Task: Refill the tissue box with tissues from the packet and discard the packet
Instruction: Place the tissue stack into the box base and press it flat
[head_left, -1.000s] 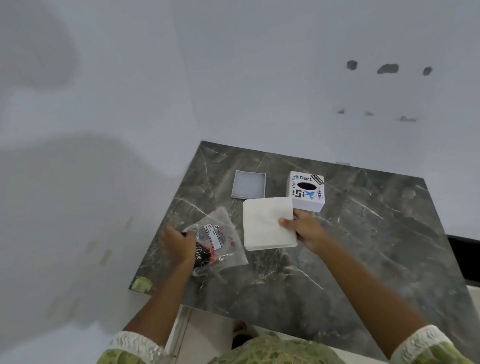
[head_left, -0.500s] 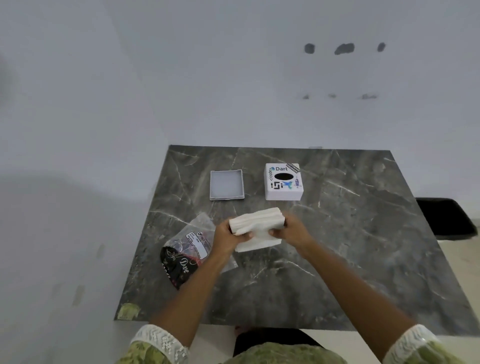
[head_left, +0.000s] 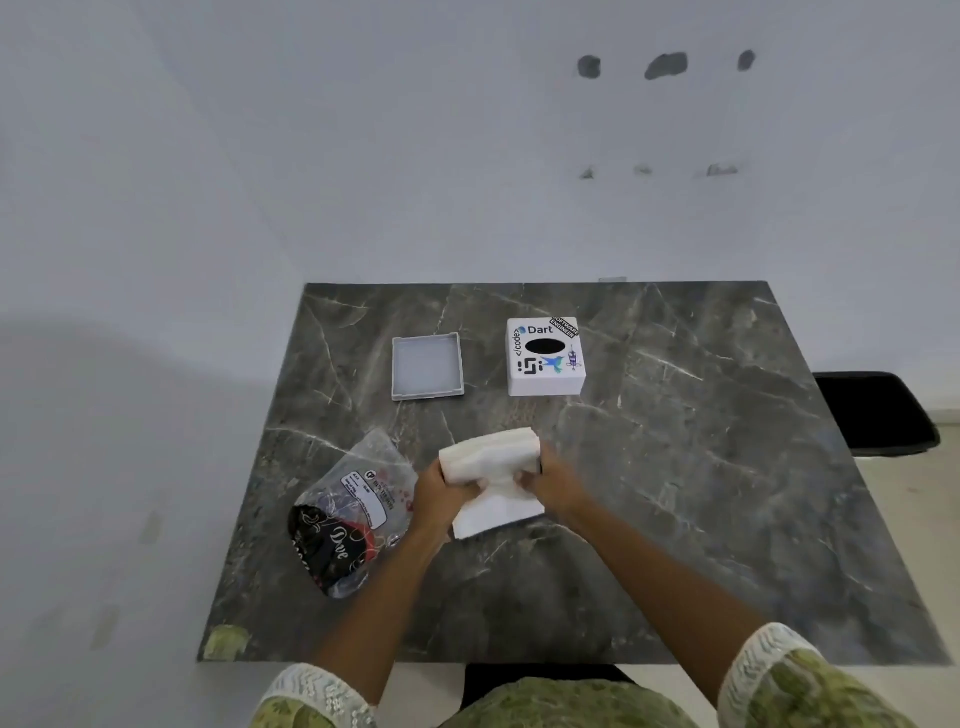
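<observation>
Bench (head_left: 675, 519): dark grey marble-patterned top, set against white walls.

Tissues (head_left: 488, 457): white folded stack, held above the bench near its middle, bent over so the upper half bulges and the lower half hangs down toward the person.

Left hand (head_left: 441, 488): grip closed on the left side of the tissues, fingers wrapped round the fold.

Right hand (head_left: 550, 480): grip closed on the right side of the tissues.

Packet (head_left: 348, 514): clear crumpled plastic with a black printed end and a white label, lying flat on the bench just left of the left hand, mouth toward the far side.

Box (head_left: 545, 356): white cube with stickers and a dark oval slot on top, standing on the far part of the bench, apart from the tissues.

Lid (head_left: 427, 366): shallow grey square tray, lying open side up left of the box, with a gap between them.

Sleeves: green patterned with white lace cuffs, at the bottom edge.
</observation>
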